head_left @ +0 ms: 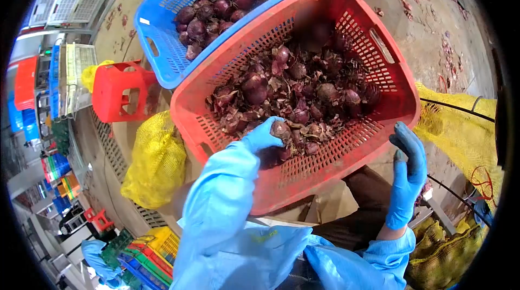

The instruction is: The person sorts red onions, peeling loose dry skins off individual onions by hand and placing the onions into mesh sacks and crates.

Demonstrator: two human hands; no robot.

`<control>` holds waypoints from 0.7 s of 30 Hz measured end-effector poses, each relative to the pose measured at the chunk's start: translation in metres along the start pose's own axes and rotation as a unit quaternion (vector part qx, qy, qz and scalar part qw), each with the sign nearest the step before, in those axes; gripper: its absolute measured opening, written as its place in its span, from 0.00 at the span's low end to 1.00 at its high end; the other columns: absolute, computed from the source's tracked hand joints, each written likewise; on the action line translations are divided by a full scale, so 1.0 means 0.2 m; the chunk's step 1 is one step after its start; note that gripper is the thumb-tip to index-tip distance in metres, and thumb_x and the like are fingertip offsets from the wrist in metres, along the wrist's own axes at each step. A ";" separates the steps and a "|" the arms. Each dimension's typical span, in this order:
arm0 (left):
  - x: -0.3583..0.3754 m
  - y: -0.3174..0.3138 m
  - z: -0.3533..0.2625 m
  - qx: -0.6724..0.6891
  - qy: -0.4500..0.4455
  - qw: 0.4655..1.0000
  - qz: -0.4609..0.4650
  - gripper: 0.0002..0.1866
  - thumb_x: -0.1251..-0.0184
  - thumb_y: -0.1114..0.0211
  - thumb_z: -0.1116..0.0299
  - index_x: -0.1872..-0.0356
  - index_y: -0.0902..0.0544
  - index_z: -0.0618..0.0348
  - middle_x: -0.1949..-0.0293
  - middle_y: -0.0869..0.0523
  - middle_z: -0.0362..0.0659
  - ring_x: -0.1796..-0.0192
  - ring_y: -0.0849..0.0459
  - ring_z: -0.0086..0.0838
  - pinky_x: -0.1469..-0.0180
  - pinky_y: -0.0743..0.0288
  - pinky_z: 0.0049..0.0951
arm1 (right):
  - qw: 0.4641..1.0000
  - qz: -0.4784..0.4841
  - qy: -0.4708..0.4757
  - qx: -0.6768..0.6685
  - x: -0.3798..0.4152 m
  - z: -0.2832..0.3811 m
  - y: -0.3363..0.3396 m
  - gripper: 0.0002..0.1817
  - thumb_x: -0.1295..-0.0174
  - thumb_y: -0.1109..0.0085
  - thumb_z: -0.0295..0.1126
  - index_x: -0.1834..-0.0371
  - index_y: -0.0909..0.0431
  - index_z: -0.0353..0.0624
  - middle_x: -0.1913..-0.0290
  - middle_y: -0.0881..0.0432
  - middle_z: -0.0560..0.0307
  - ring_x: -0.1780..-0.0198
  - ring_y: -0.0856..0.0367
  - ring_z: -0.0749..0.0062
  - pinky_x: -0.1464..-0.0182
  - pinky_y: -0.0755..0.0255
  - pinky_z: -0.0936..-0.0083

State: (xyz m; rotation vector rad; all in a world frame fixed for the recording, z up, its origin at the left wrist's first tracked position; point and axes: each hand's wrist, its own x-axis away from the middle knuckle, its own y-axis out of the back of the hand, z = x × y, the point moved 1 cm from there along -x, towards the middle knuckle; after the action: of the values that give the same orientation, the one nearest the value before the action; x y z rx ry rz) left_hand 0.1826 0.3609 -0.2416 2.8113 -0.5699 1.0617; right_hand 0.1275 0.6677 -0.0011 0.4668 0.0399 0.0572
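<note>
The blue-gloved left hand [264,135] curls around a round purple onion [280,130] inside the red perforated plastic basket's [295,188] near wall; the blue-gloved right hand [407,173], half-open and empty, hovers outside its right corner.

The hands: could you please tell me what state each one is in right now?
Left hand: closed around an onion in the red basket.
Right hand: open, nothing visible in it, beside the basket.

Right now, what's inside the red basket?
Onions and loose skins lie in the red basket; the left hand grips one onion. Whatever lies beneath the top layer is covered.
</note>
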 end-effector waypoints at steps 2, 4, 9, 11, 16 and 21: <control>0.15 0.04 -0.29 0.121 -0.019 0.992 0.018 0.38 0.58 0.28 0.75 0.40 0.35 0.55 0.51 0.24 0.42 0.46 0.27 0.27 0.42 0.32 0.28 | 1.000 -0.001 0.012 -0.010 0.00 0.03 -0.01 0.18 0.46 0.52 0.18 0.50 0.26 0.34 0.46 0.25 0.47 0.45 0.26 0.62 0.43 0.30 0.68; 0.31 0.16 -0.61 0.035 -0.201 0.970 -0.132 0.34 0.51 0.31 0.72 0.40 0.35 0.55 0.50 0.24 0.43 0.46 0.26 0.28 0.43 0.31 0.29 | 0.999 0.018 0.028 -0.026 0.00 0.04 -0.03 0.18 0.46 0.51 0.18 0.50 0.25 0.35 0.46 0.25 0.48 0.45 0.26 0.63 0.43 0.31 0.69; 0.59 0.41 -1.06 0.347 -0.362 0.830 -0.245 0.20 0.36 0.41 0.56 0.48 0.30 0.53 0.51 0.24 0.39 0.51 0.24 0.30 0.49 0.28 0.30 | 0.997 0.010 0.070 -0.042 0.02 0.04 -0.06 0.18 0.44 0.51 0.16 0.49 0.25 0.37 0.46 0.25 0.51 0.44 0.26 0.66 0.43 0.31 0.72; 0.52 0.39 -0.98 0.349 -0.325 0.838 -0.264 0.15 0.34 0.42 0.61 0.50 0.27 0.53 0.54 0.22 0.39 0.53 0.23 0.31 0.50 0.28 0.31 | 0.996 0.007 0.072 -0.055 0.03 0.04 -0.06 0.18 0.44 0.51 0.16 0.49 0.25 0.37 0.46 0.25 0.51 0.45 0.26 0.66 0.43 0.31 0.72; 0.12 -0.10 -0.30 -0.142 0.036 0.986 -0.085 0.22 0.44 0.38 0.69 0.46 0.25 0.58 0.49 0.21 0.49 0.49 0.22 0.41 0.47 0.27 0.32 | 0.998 0.006 0.036 -0.041 0.06 0.02 0.00 0.19 0.44 0.51 0.16 0.49 0.25 0.37 0.46 0.25 0.51 0.46 0.25 0.66 0.44 0.30 0.71; -0.14 -0.43 0.28 -0.357 0.296 0.883 -0.076 0.41 0.54 0.33 0.69 0.35 0.42 0.56 0.37 0.39 0.61 0.46 0.25 0.49 0.46 0.28 0.39 | 1.000 0.014 -0.004 -0.007 0.06 -0.01 0.04 0.20 0.49 0.52 0.15 0.50 0.24 0.37 0.48 0.24 0.49 0.47 0.25 0.65 0.45 0.30 0.71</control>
State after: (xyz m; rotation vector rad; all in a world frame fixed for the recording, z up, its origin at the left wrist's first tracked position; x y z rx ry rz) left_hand 0.2296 0.4372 -0.2980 1.7530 -0.5093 1.2586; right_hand 0.1388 0.6765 0.0007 0.4530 0.0244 0.0821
